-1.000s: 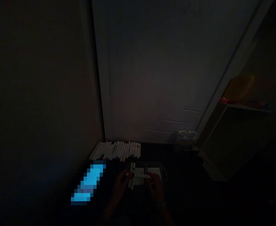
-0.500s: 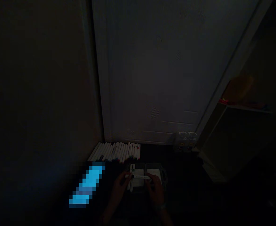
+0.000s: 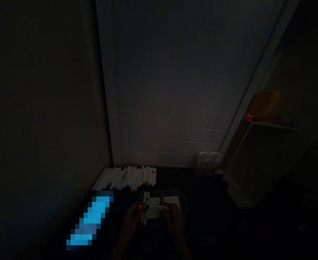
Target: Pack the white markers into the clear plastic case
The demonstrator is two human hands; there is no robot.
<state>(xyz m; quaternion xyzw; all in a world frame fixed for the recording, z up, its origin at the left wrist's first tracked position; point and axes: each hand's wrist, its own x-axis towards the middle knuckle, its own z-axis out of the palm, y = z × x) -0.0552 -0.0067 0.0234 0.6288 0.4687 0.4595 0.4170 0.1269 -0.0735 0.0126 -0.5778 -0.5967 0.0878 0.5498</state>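
In the dim head view, a white marker (image 3: 156, 207) lies level between my hands. My left hand (image 3: 134, 213) pinches its left end, near a dark band. The fingers of my right hand (image 3: 173, 216) are closed on the other end. Below the marker is an open clear plastic case (image 3: 185, 202) with pale inner panels. Two more white markers (image 3: 147, 199) lie side by side in the case's left half, partly hidden by my left fingers. A row of several white markers (image 3: 132, 177) with coloured ends lies on the dark surface beyond my left hand.
A glowing blue, pixelated screen (image 3: 90, 220) lies to the left. Two clear containers (image 3: 209, 162) stand against the pale panel (image 3: 159, 90) at the back. On the right is a shelf unit (image 3: 256, 155) with an orange object (image 3: 264, 103) on top.
The whole scene has shifted slightly left and down in view as the camera turned. Both hands still hold the marker over the case.
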